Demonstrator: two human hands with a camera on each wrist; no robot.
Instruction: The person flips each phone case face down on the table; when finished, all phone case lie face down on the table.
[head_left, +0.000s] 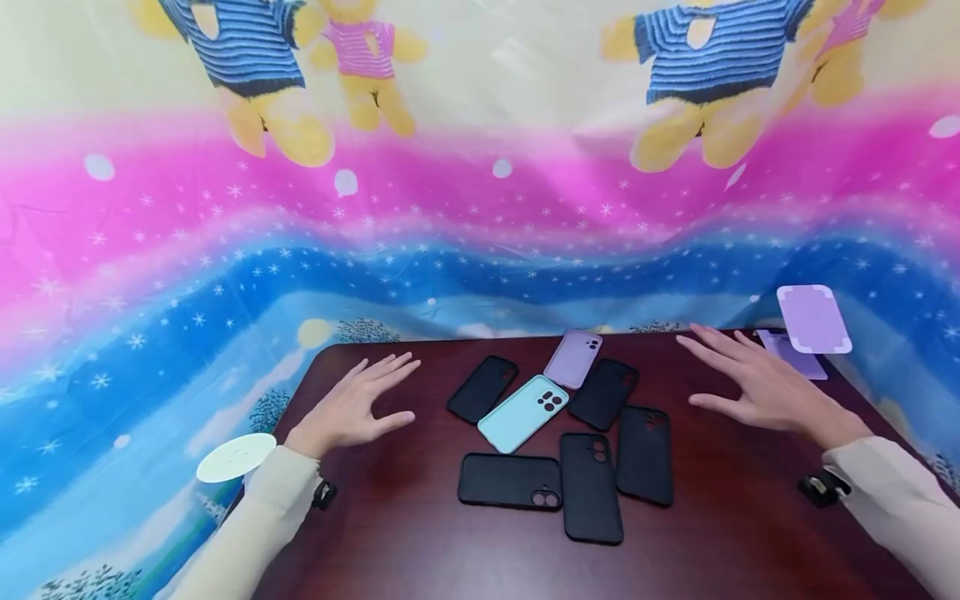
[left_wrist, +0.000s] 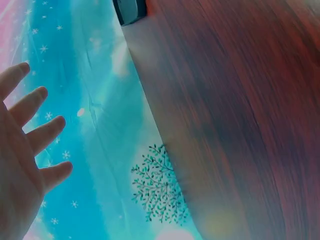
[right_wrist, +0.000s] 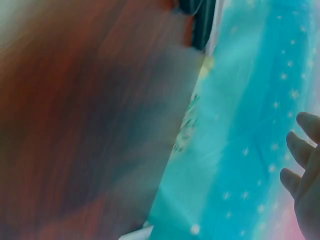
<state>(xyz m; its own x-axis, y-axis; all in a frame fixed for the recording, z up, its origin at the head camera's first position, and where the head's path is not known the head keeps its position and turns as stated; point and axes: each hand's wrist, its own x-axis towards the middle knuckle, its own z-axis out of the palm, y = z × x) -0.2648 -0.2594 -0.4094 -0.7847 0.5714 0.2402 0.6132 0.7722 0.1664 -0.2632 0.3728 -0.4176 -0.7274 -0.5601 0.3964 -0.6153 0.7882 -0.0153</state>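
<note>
My left hand (head_left: 356,408) hovers over the left part of the dark table, fingers spread and holding nothing. On the other side, my right hand (head_left: 757,387) is likewise spread, palm turned inward, with nothing in it. Between them lie several phone cases. A mint-green phone case (head_left: 517,417) sits in the middle, and a lilac phone case (head_left: 572,358) lies behind it. Black phone cases surround these, among them one lying sideways (head_left: 506,481) and one in front (head_left: 591,492). Neither hand touches a case. Fingers of the left hand (left_wrist: 30,135) and right hand (right_wrist: 305,165) show at the wrist views' outer edges.
A white round disc (head_left: 237,458) stands at the table's left edge. At the right edge is a lilac square panel (head_left: 814,319) with pale corners, above a flat purple piece (head_left: 797,357). A patterned cloth (head_left: 480,200) hangs behind the wooden table (head_left: 420,550).
</note>
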